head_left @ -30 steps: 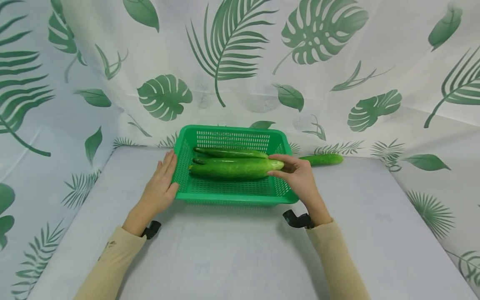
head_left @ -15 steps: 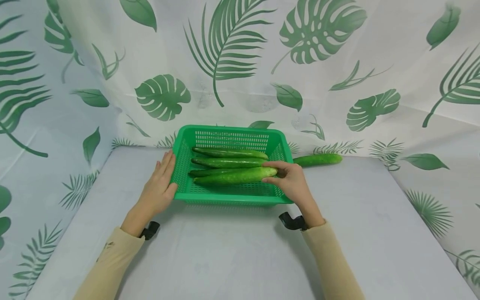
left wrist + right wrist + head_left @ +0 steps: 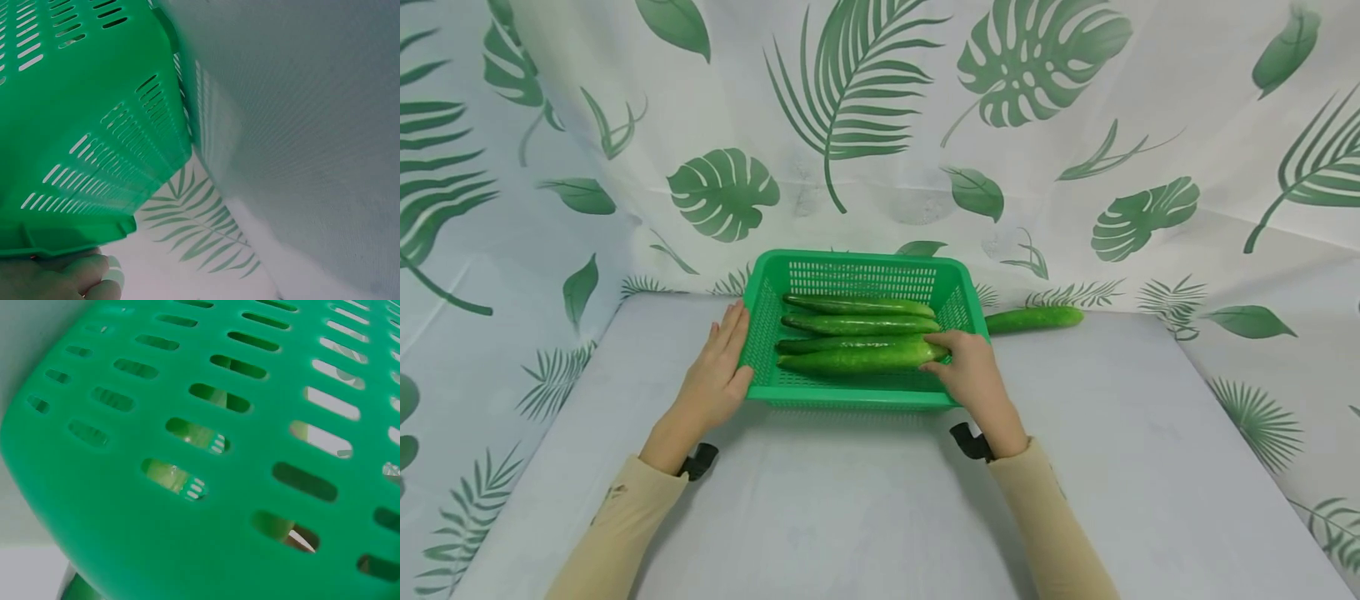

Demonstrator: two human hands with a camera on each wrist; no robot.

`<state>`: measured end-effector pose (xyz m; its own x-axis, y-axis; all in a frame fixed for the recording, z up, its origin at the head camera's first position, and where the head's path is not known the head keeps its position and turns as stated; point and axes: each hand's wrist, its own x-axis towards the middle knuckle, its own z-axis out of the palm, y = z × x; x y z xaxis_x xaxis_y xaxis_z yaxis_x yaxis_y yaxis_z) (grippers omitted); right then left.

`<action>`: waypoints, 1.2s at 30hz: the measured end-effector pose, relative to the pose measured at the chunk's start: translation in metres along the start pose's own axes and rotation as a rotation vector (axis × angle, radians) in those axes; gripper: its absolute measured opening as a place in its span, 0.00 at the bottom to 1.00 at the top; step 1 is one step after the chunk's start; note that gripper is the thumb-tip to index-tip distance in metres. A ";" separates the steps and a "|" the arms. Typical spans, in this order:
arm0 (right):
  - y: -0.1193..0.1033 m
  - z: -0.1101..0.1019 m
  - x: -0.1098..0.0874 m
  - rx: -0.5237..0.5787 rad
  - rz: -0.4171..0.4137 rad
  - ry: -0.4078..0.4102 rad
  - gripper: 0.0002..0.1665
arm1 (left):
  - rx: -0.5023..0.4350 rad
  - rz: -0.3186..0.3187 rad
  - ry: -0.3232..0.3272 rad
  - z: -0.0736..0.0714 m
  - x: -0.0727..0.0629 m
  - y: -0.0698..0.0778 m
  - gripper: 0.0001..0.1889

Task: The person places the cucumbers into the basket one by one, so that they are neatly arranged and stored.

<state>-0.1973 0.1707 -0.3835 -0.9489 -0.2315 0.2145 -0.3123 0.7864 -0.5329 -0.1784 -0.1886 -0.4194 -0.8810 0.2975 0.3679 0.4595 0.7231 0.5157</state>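
Observation:
A green plastic basket [image 3: 857, 398] with slotted walls holds several cucumbers lying side by side, lengthwise. My right hand [image 3: 972, 375] reaches over the basket's right end, and its thumb and fingers pinch the pale end of the nearest cucumber [image 3: 850, 360]. Against the basket's left end rests my left hand [image 3: 718, 367], its fingers straight along the rim. Fingers [image 3: 94, 272] show at the rim's underside in the left wrist view. The slotted basket wall [image 3: 156, 531] fills the right wrist view, with pale green cucumber seen through the slots; the right hand is mostly hidden there.
Another cucumber [image 3: 1036, 319] lies on the table behind and right of the basket, touching or close to its right wall. The white table [image 3: 850, 508] ends at a leaf-printed curtain [image 3: 880, 183] at the back and sides.
My right hand has brought the pinched cucumber toward the basket's front and lowered it beside the others, which now show apart. The left hand stays at the basket's left end.

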 end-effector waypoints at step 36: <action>0.000 0.000 0.014 -0.012 0.151 -0.303 0.23 | -0.004 0.000 -0.002 -0.001 0.000 0.000 0.38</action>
<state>-0.2108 0.1673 -0.3798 -0.9553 -0.2700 -0.1205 -0.1681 0.8310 -0.5302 -0.1786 -0.1890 -0.4190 -0.8813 0.2987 0.3661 0.4598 0.7207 0.5188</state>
